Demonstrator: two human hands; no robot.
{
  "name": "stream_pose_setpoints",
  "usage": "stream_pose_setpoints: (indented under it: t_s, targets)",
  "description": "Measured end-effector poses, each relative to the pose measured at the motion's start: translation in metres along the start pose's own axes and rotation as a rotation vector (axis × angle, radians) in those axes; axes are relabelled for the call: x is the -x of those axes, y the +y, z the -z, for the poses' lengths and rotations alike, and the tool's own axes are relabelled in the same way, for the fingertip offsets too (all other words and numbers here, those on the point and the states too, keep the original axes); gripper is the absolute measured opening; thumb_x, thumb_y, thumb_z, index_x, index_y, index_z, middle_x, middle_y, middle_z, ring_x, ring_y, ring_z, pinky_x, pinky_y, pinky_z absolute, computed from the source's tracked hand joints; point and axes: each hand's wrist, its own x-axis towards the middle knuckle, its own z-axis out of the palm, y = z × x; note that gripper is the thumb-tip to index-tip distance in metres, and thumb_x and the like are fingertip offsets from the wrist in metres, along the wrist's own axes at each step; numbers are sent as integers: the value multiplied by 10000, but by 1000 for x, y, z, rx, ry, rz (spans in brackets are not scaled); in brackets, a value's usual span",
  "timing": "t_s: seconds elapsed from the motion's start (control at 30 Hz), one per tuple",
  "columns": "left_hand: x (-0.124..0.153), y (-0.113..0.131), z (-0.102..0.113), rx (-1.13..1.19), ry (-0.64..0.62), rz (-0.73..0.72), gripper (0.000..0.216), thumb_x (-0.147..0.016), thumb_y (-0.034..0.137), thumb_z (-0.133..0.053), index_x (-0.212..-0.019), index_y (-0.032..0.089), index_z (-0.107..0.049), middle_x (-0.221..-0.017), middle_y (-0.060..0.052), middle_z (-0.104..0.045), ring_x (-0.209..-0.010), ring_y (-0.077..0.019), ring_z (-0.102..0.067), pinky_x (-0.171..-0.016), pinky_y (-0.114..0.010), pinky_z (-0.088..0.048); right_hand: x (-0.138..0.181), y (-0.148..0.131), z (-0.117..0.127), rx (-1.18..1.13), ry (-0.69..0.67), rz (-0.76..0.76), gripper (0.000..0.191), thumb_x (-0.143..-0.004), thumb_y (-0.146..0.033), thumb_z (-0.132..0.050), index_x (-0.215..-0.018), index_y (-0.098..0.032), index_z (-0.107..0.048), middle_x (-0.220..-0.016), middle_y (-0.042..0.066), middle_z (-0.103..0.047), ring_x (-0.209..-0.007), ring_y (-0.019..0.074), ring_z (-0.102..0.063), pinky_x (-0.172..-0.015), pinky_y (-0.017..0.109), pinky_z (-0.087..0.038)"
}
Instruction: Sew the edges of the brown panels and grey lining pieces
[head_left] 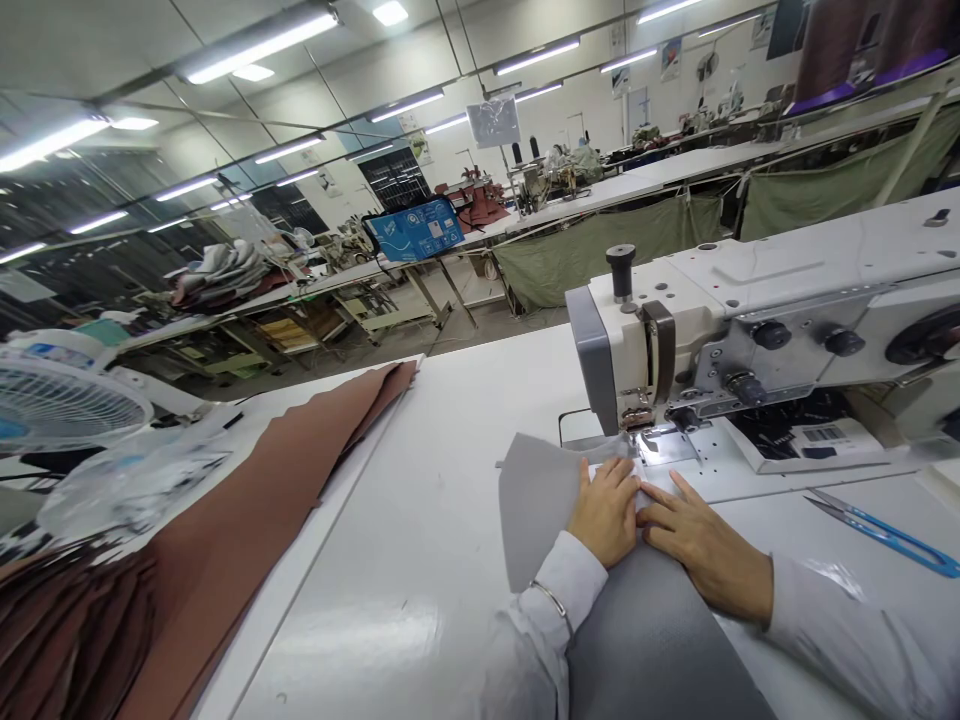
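Light grey sheet material (536, 500) lies on the white sewing table, its edge close to the needle area of a sewing machine (660, 330). A darker grey panel (660, 640) stretches from under my hands toward the front edge of the view. My left hand (606, 510) rests flat on the grey material just before the presser foot, fingers stretched forward. A small white piece (598, 470) shows partly beneath its fingertips. Beside it, my right hand (701, 550) lies with fingers extended at the panel's right edge, its fingertips almost meeting my left hand.
Blue-handled thread snips (889, 535) lie at the right. Behind them sits an open box (806, 440) under the machine arm. Brown panels (262, 500) spread along the left, near a white fan (71, 400) and clear plastic bags (142, 480). Other worktables stand beyond.
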Motion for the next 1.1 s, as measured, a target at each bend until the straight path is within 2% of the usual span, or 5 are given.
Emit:
stream_pose_setpoints:
  t_s: [0.27,0.63,0.77,0.93,1.1]
  targets:
    - [-3,1,2,-5,-17,-2,299,-790,103,-370,-1032,205,-513,-1243,-73,-496,-1216,-219,-351,-1018,-605,-137,1,1,-2,-10,0,-13,184,-813,-65,-399,-804,-165,-553,-960,68,-554,-1246,253,-263,-1019,566,-101]
    - [-11,-7,3,11,-11,-9,308,-779,95,-381,-1027,200,-529,-1249,-68,-499,-1203,-227,-375,-1016,-608,-150,-8,7,1,-6,-11,-25,215,-791,-31,-381,-803,-166,-548,-965,63,-554,-1253,252,-248,-1014,573,-93]
    - [-13,-11,0,14,-2,-16,320,-799,102,-367,-1058,189,-535,-1245,-89,-505,-1212,-230,-374,-1031,-595,-134,-6,4,-2,24,18,-19,202,-816,-55,-391,-848,-163,-560,-1013,71,-552,-1220,248,-304,-1012,557,-157]
    - [-11,-13,-2,-13,4,-22,346,-799,94,-371,-1092,182,-531,-1283,-93,-476,-1243,-240,-341,-1030,-604,-124,10,-12,-16,66,189,25,281,-870,-42,-324,-917,-156,-577,-1051,58,-564,-1105,203,-422,-1009,444,-266]
    - [-19,-17,-3,-33,8,-10,359,-798,91,-372,-1114,167,-526,-1278,-111,-481,-1230,-239,-360,-1031,-598,-136,10,-6,-15,26,157,20,302,-870,-42,-305,-935,-163,-573,-1029,57,-580,-1071,198,-451,-991,447,-284]
